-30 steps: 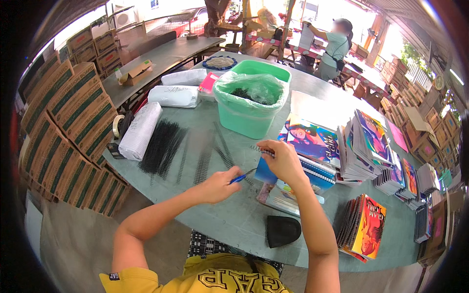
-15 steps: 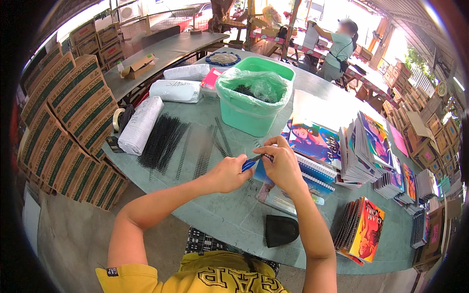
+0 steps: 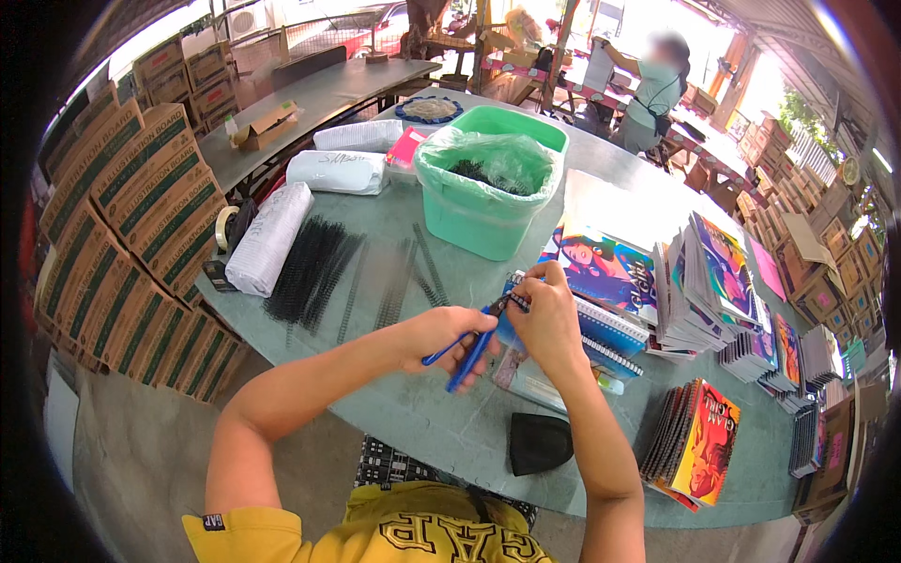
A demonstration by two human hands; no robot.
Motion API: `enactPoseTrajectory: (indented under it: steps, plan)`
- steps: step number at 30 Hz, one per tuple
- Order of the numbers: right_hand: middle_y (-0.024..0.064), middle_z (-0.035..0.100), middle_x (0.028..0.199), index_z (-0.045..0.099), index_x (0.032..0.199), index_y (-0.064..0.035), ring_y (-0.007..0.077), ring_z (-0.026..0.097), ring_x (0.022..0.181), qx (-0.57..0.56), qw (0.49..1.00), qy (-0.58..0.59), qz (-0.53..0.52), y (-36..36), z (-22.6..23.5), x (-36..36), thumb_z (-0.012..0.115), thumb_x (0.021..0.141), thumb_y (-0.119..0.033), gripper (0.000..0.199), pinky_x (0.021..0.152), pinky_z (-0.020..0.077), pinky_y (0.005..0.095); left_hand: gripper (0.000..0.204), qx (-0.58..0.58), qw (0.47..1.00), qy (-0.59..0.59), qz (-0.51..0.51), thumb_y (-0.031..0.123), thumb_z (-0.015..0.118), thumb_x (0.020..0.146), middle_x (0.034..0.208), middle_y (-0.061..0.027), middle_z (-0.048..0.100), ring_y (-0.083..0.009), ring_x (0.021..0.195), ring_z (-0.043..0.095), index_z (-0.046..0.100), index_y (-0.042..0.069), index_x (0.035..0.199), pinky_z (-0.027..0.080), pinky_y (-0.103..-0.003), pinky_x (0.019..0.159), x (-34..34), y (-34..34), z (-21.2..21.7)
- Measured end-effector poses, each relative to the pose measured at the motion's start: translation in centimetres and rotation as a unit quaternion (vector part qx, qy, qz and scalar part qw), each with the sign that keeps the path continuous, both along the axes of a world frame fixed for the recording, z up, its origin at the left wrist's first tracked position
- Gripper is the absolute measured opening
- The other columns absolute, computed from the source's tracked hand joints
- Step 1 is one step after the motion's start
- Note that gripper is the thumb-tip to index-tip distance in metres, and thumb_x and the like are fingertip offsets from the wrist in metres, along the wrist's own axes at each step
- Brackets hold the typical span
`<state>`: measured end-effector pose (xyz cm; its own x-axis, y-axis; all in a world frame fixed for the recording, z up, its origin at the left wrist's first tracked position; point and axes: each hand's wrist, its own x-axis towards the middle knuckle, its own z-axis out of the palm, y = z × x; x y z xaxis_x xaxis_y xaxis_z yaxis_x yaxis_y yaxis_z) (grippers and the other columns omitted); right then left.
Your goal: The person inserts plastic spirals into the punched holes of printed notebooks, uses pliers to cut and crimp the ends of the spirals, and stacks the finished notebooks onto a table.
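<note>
My left hand [image 3: 441, 335] grips blue-handled pliers [image 3: 466, 351], their jaws meeting the end of a black wire binding spiral [image 3: 511, 302] at the edge of a spiral notebook [image 3: 601, 324]. My right hand [image 3: 546, 314] pinches that spiral end and holds the notebook's corner. Both hands are over the grey table [image 3: 413, 413], just in front of a stack of colourful notebooks [image 3: 601, 267].
A green bin lined with plastic [image 3: 488, 192] holds black scraps behind the hands. Loose black binding combs [image 3: 314, 267] and white wrapped rolls [image 3: 267, 239] lie left. Notebook stacks [image 3: 723, 300] fill the right side; a black pouch [image 3: 540, 443] lies near the front edge. Cardboard boxes [image 3: 122, 244] stand left. A person stands far back.
My left hand rose from the table with the pliers and met my right hand at the spiral's end; both hands now work close together above the notebook.
</note>
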<state>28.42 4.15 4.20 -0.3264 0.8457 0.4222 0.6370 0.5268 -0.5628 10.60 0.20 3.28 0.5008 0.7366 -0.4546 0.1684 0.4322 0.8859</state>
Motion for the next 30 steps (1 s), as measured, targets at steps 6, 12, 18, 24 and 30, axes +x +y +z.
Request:
enactPoseTrajectory:
  steps: [6, 12, 18, 24, 30]
  plan:
    - [0.0174, 0.053, 0.108, 0.065, 0.095, 0.0031, 0.0296, 0.059, 0.089, 0.023, 0.997, -0.063, 0.045, 2.5, 2.4, -0.2, 0.072, 0.066, -0.005, 0.030, 0.079, 0.0497, 0.0358, 0.047, 0.308, 0.907, 0.287, -0.029, 0.036, 0.050, 0.090, 0.096, -0.0212, 0.060, -0.0365, 0.094, 0.058, 0.047, -0.001, 0.119, 0.045, -0.042, 0.082, -0.5, 0.1, -1.4]
    - [0.0218, 0.047, 0.129, 0.063, 0.109, -0.0059, 0.0360, 0.053, 0.110, 0.177, 0.983, 0.043, 0.009, 8.1, 9.4, 0.7, 0.071, 0.075, -0.021, 0.038, 0.092, 0.0444, 0.0380, 0.048, 0.377, 0.860, 0.344, 0.003, 0.038, 0.054, 0.087, 0.104, -0.0191, 0.058, -0.0348, 0.098, 0.056, 0.050, 0.003, 0.119, 0.044, -0.040, 0.084, -2.5, -0.8, -2.8]
    - [0.0198, 0.039, 0.137, 0.037, 0.134, -0.0026, 0.0362, 0.038, 0.126, 0.156, 0.951, -0.204, -0.173, -1.7, -1.8, 7.6, 0.070, 0.074, -0.034, 0.075, 0.101, 0.0296, 0.0496, 0.044, 0.536, 0.687, 0.491, -0.007, 0.036, 0.060, 0.082, 0.099, -0.0143, 0.054, -0.0333, 0.095, 0.053, 0.055, 0.005, 0.112, 0.043, -0.042, 0.080, -6.4, -7.0, -11.6]
    - [0.0102, 0.054, 0.117, 0.054, 0.118, -0.0086, 0.0277, 0.048, 0.113, 0.247, 0.939, -0.222, -0.084, -7.5, -5.8, 7.4, 0.063, 0.078, -0.016, 0.042, 0.096, 0.0314, 0.0434, 0.035, 0.607, 0.677, 0.414, -0.039, 0.013, 0.060, 0.075, 0.106, -0.0137, 0.053, -0.0316, 0.100, 0.049, 0.058, 0.003, 0.109, 0.041, -0.040, 0.083, -3.7, -3.6, -11.2]
    - [0.0111, 0.058, 0.084, 0.060, 0.101, -0.0061, 0.0272, 0.057, 0.075, 0.269, 0.932, 0.007, -0.244, -9.8, 6.2, 16.4, 0.064, 0.076, -0.004, 0.025, 0.065, 0.0452, 0.0384, 0.035, 0.651, 0.633, 0.412, -0.081, -0.001, 0.056, 0.067, 0.102, -0.0129, 0.056, -0.0303, 0.097, 0.051, 0.059, 0.004, 0.102, 0.042, -0.039, 0.082, -1.9, 1.7, -12.5]
